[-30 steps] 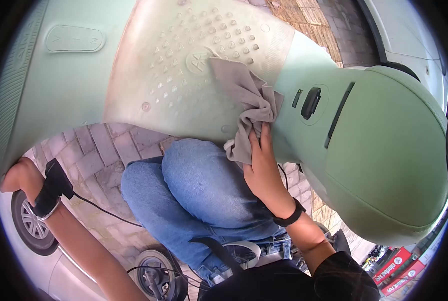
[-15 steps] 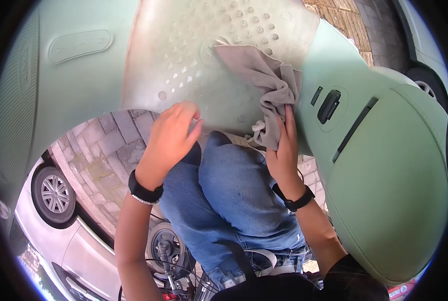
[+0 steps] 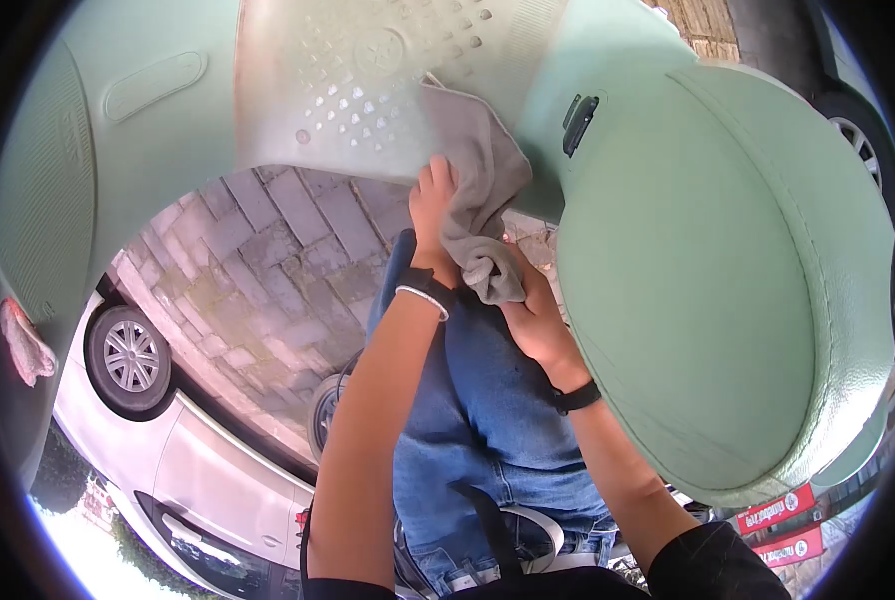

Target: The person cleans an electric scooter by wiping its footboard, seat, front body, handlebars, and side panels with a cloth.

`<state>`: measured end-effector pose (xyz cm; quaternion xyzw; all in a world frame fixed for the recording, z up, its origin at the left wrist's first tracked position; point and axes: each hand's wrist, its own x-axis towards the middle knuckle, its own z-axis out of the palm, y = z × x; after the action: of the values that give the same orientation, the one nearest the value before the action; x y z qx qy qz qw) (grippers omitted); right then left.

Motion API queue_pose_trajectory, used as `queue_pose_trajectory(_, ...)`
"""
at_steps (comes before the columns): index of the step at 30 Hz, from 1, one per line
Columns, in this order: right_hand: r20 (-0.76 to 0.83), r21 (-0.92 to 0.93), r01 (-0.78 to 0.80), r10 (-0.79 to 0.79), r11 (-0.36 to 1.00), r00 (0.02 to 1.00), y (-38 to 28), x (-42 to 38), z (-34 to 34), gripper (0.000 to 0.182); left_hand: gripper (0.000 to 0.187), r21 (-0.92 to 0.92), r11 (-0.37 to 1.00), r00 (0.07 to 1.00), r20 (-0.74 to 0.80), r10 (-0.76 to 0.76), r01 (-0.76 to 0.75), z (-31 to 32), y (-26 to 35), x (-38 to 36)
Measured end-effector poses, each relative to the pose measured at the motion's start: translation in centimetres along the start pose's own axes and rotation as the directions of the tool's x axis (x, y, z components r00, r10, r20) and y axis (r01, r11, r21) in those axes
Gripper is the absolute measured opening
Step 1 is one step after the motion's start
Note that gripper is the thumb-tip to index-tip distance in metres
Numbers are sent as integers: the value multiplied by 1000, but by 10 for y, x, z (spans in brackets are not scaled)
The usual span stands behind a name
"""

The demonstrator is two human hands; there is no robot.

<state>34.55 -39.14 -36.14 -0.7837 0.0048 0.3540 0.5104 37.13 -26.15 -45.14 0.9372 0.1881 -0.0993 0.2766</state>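
Note:
A grey cloth (image 3: 482, 165) hangs from the pale green scooter's footboard, over its near edge, towards my lap. My right hand (image 3: 539, 318) is closed round the cloth's bunched lower end, just above my knees. Against the cloth's left edge is my left hand (image 3: 431, 210), fingers curled at the border of the footboard; the cloth hides its thumb side. Under the cloth's upper end lies a translucent studded mat (image 3: 317, 120) that covers the footboard. Both wrists wear black bands.
To the right bulges the scooter's green seat (image 3: 697, 290), close to my right forearm, with a black latch (image 3: 579, 125) beside it. A pinkish cloth (image 3: 27, 343) sits at the far left. Below are paving bricks (image 3: 257, 260) and a parked white car (image 3: 217, 450).
My left hand has moved right, from free air to the cloth. The cloth's lower end and my right hand have come nearer my lap. The view has shifted, showing more seat.

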Motion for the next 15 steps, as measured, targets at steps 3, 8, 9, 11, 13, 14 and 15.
queue_pose_trajectory(3,258,22,-67,59,997,964,-26,-20,-22,46,47,-175,981,997,4,-83,83,22,-20,0)
queue_pose_trajectory(8,383,-440,81,105,894,918,-77,-42,-75,45,30,441,896,997,-36,74,-51,20,-10,10)
queue_pose_trajectory(9,367,-446,85,96,891,925,-76,-44,-78,45,34,421,906,999,26,36,-44,21,-10,11)
queue_pose_trajectory(11,335,-457,87,80,885,939,-67,-82,-114,45,37,388,921,998,61,23,-45,14,-6,11)
queue_pose_trajectory(13,304,-469,84,72,879,950,-67,-85,-113,44,40,350,936,995,102,8,-43,4,5,10)
queue_pose_trajectory(14,289,-475,82,68,876,955,-68,-94,-119,44,43,329,944,992,115,-60,19,0,12,10)
queue_pose_trajectory(15,273,-482,81,62,872,960,-66,-97,-118,44,45,307,948,984,127,-128,84,-3,18,10)
